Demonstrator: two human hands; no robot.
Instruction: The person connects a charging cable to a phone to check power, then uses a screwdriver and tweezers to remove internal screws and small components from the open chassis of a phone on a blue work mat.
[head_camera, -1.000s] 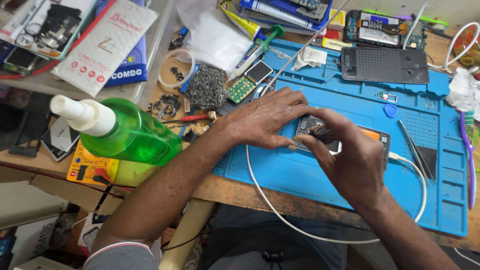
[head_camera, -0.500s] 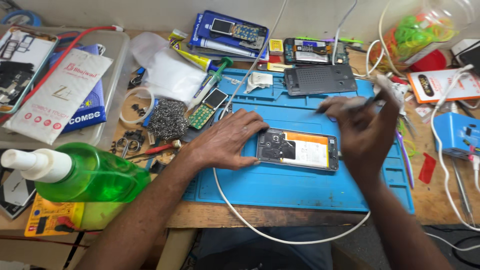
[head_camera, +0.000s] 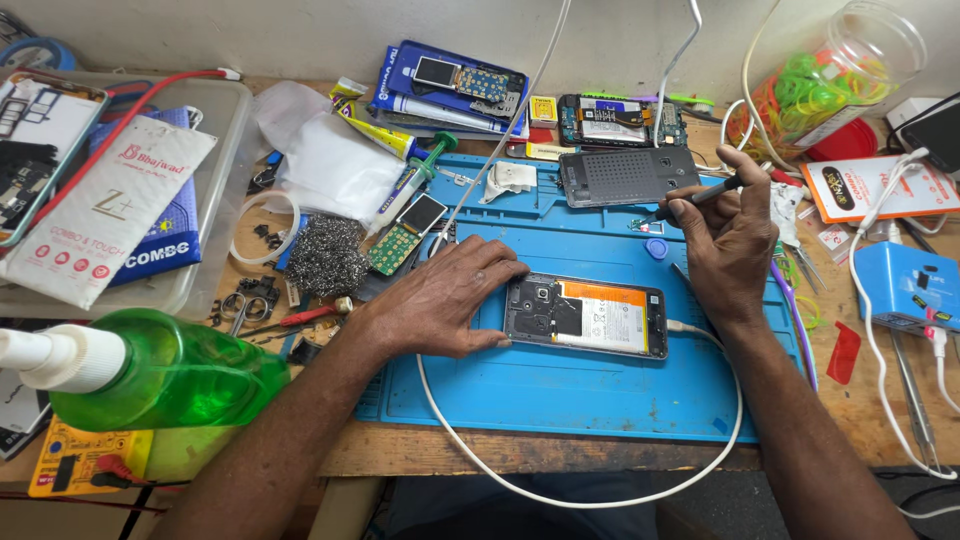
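Two hands: your left hand (head_camera: 440, 305) flat, fingers together, pins the opened phone (head_camera: 586, 316) mid-mat, long axis left-right; your right hand (head_camera: 735, 240), nearer the mat's far edge, pinches a screwdriver (head_camera: 700, 195).

Left hand (head_camera: 450, 305) flat; right hand (head_camera: 735, 235) pinching.

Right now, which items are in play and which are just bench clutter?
In use: left hand steadying opened phone on blue mat; right hand holding thin tool; white cable.

Lying about: green spray bottle, steel wool, rubber-band jar, back cover.
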